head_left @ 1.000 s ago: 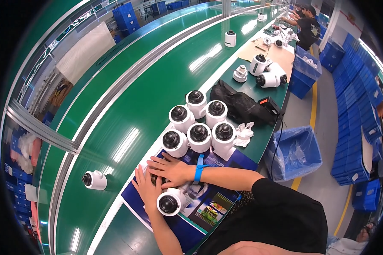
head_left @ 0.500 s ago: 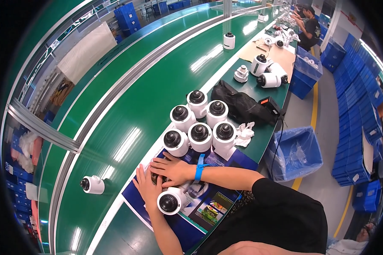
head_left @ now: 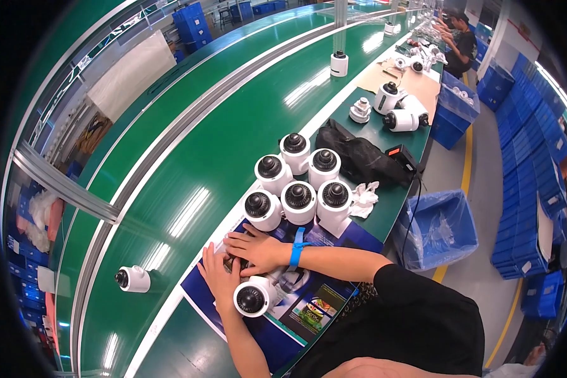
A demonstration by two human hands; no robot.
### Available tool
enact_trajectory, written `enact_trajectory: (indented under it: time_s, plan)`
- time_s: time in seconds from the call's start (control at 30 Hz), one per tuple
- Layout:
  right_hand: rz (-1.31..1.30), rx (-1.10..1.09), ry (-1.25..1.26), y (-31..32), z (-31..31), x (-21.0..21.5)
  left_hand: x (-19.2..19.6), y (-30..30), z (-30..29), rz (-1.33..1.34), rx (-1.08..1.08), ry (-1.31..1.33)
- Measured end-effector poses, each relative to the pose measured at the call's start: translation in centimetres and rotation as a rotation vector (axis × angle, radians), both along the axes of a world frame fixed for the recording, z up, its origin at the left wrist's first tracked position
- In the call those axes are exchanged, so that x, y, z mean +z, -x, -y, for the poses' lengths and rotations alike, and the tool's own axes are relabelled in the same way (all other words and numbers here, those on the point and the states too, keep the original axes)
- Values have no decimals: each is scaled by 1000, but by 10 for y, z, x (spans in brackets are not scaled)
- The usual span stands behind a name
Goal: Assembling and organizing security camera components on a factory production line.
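My left hand (head_left: 219,277) and my right hand (head_left: 257,251) meet over the blue printed sheet (head_left: 201,300). Their fingers close around a small dark part (head_left: 235,264), mostly covered, so its kind does not show. A blue band circles my right wrist. Just below the hands stands a white dome camera (head_left: 252,298) with a black ribbed top. Beyond my right hand several similar white cameras (head_left: 298,200) with black tops stand in a cluster, some on the sheet's far end.
On the green conveyor belt (head_left: 189,170) to the left, a white camera (head_left: 132,279) lies on its side. Farther along the bench are a black cloth bag (head_left: 359,154), crumpled white paper (head_left: 364,199) and more cameras. A lined blue bin (head_left: 441,230) stands on the right; a co-worker (head_left: 460,47) sits far off.
The lying camera on the belt has shifted slightly left and nearer. Both hands stay around the dark part with hardly any movement. The view has shifted slightly.
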State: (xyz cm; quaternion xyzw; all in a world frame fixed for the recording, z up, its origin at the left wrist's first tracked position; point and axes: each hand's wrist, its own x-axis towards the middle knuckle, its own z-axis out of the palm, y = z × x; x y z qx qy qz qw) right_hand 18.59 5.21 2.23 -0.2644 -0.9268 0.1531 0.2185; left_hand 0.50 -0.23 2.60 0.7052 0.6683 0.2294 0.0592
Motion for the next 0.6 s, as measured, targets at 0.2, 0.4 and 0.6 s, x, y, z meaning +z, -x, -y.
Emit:
enact_trajectory:
  time_s: [0.2, 0.4, 0.6]
  plan:
    - [41, 4, 7, -1, 0, 2, 2, -4, 0, 110, 20, -48]
    - [20, 0, -1, -1, 0, 0, 2, -4, 0, 39, 20, -18]
    - [38, -8, -32, -1, 1, 3, 2, -4, 0, 52, 23, -39]
